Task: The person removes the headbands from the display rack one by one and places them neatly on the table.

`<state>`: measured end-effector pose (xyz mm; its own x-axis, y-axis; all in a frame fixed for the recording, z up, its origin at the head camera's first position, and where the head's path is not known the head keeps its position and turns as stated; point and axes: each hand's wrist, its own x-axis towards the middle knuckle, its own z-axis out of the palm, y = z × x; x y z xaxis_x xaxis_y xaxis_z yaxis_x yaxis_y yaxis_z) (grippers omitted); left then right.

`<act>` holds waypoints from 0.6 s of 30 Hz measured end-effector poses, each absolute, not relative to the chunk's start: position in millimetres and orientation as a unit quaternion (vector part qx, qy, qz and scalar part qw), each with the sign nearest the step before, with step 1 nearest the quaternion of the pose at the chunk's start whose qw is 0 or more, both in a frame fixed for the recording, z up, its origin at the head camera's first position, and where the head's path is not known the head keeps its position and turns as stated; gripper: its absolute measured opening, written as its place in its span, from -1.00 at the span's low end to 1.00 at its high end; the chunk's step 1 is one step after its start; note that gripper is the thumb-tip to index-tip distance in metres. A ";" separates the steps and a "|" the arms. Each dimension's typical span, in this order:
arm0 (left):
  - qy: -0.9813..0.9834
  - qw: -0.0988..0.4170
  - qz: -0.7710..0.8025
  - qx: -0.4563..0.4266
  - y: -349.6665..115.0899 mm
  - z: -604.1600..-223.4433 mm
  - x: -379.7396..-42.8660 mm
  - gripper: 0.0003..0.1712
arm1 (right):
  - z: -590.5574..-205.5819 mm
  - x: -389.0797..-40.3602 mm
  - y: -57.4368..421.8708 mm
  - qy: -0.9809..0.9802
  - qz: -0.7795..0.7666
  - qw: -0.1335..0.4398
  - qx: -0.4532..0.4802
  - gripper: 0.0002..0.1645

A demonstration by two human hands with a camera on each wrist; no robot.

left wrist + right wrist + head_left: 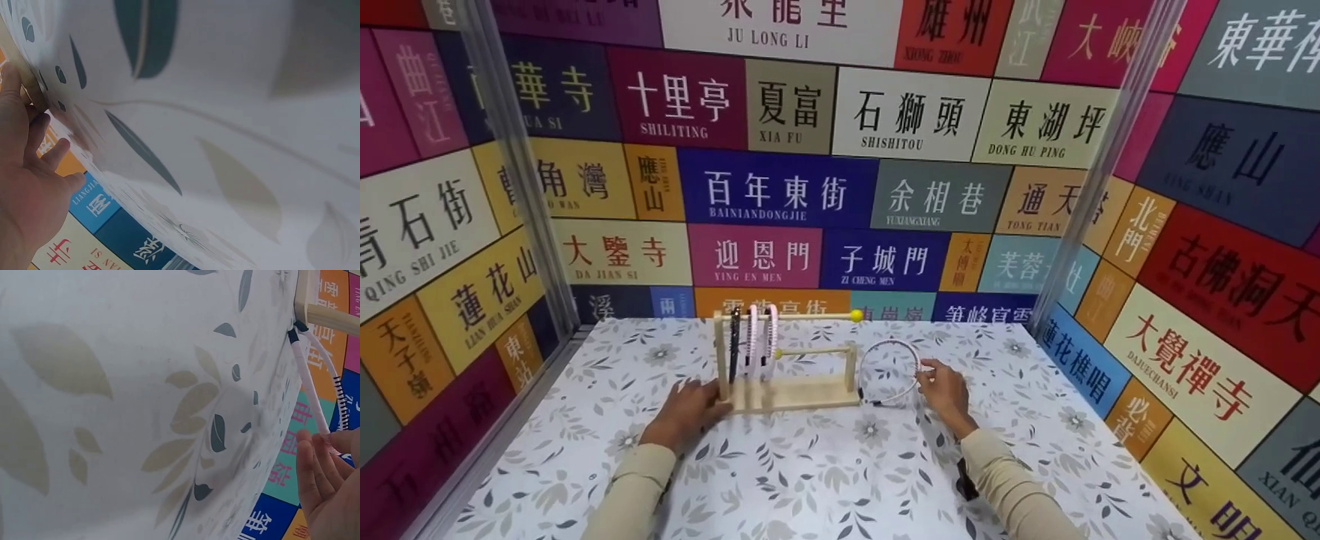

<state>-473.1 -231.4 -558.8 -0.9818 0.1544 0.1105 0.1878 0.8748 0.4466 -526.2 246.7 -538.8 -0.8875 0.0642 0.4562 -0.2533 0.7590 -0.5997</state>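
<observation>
1. Head view: by the right grip (pixel 944 386), a pale headband (pixel 309 385) is pinched at its right side, just right of the wooden stand (pixel 802 394).
2. By the left grip (pixel 688 411), the stand's left end is pinched on the worktop (pixel 780 480).
3. On the upper peg (pixel 814 317), three hung headbands (pixel 751 337) are seen.
4. The pale headband's ends could be caught on the right post (pixel 850 373) if swung left; tipping could be caused by a slackened left grip.

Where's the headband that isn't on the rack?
In the head view, the headband is just right of the wooden rack, pinched in the right hand.
</observation>
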 end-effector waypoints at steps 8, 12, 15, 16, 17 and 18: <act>-0.970 0.040 -0.219 -0.101 -230.7 -559.4 -478.5 -0.57 | -551.4 -534.3 247.2 -0.907 0.335 0.253 0.031 -0.72; -0.969 0.045 -0.220 -0.102 -229.8 -558.4 -478.9 -0.56 | -556.5 -538.1 247.4 -0.914 0.323 0.247 0.004 -0.77; -0.969 0.050 -0.218 -0.105 -229.3 -556.8 -477.1 -0.60 | -559.9 -540.2 247.0 -0.919 0.314 0.239 -0.010 -0.78; -0.969 0.051 -0.218 -0.106 -229.4 -556.5 -476.6 -0.61 | -561.0 -540.7 246.8 -0.921 0.312 0.235 -0.012 -0.78; -0.969 0.050 -0.219 -0.105 -229.6 -556.2 -476.2 -0.61 | -561.8 -541.3 246.6 -0.922 0.312 0.230 -0.015 -0.78; -0.969 0.047 -0.221 -0.101 -230.0 -555.6 -475.7 -0.59 | -562.6 -541.9 246.1 -0.923 0.313 0.225 -0.018 -0.77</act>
